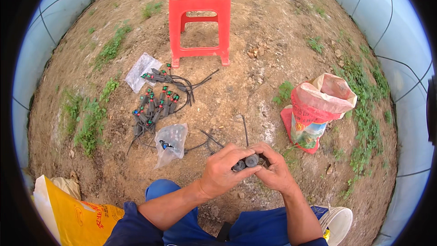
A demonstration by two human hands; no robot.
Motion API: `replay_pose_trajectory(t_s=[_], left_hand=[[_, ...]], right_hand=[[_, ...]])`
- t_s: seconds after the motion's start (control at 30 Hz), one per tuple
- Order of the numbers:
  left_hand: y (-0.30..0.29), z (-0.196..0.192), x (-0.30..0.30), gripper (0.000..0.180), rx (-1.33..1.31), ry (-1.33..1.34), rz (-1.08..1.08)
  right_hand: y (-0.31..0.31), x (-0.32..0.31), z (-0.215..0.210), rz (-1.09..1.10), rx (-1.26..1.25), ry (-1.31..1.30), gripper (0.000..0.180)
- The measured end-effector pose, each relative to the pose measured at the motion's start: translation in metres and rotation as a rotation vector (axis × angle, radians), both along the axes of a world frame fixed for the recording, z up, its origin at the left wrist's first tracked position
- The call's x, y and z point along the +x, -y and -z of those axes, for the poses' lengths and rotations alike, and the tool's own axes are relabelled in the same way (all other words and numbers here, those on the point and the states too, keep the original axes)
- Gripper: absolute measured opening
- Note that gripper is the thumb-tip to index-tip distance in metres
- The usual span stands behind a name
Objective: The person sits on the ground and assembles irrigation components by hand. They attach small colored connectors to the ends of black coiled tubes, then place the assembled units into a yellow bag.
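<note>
- I see both hands meeting low in the view, just above the blue-trousered knees, over bare soil
- My left hand (pixel 221 171) is closed around one end of a small dark plastic fitting (pixel 248 161), fingers curled over it
- My right hand (pixel 275 171) pinches the other end, with a thin black tube (pixel 245 130) running up and away from the fingers
- The fitting looks light and rigid, with a ribbed barrel; I judge the ribs give the best purchase, held between thumb and forefinger, since the smooth ends could slip
- The tube seems soft and springy, so I would grip it close to the joint or it may kink
- Beyond the left hand lies a clear plastic bag (pixel 170 142), and farther out a pile of finished fittings (pixel 157 105) with green and red caps, tubes trailing
- Farther ahead stands a red plastic stool (pixel 200 20) carrying one black part on its seat
- Off to the right of the right hand slumps a red and white sack (pixel 316 109); a yellow sack (pixel 73 212) sits beside my left elbow, a white bucket (pixel 339 223) by the right
</note>
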State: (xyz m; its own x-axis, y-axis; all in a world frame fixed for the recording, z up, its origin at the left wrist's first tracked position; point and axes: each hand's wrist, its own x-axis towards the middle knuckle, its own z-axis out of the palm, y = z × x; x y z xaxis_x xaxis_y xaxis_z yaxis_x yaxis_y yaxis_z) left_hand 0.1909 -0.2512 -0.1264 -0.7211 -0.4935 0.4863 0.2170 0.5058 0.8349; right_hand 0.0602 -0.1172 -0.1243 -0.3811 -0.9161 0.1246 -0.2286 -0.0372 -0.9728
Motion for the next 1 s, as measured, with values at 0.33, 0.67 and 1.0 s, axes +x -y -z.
replay_pose_trajectory(t_s=[0.33,0.67,1.0], left_hand=[[0.001,0.000,0.002,0.044,-0.058,-0.027,0.029],[0.000,-0.011,0.005,0.043,-0.134,-0.050,0.022],[0.004,-0.010,0.008,0.051,-0.241,-0.009,0.003]], right_hand=[[0.003,0.003,0.005,-0.037,-0.005,0.140,0.036],[0.000,0.005,0.001,-0.065,0.011,0.225,0.035],[0.005,0.012,-0.008,0.021,0.039,0.160,0.039]])
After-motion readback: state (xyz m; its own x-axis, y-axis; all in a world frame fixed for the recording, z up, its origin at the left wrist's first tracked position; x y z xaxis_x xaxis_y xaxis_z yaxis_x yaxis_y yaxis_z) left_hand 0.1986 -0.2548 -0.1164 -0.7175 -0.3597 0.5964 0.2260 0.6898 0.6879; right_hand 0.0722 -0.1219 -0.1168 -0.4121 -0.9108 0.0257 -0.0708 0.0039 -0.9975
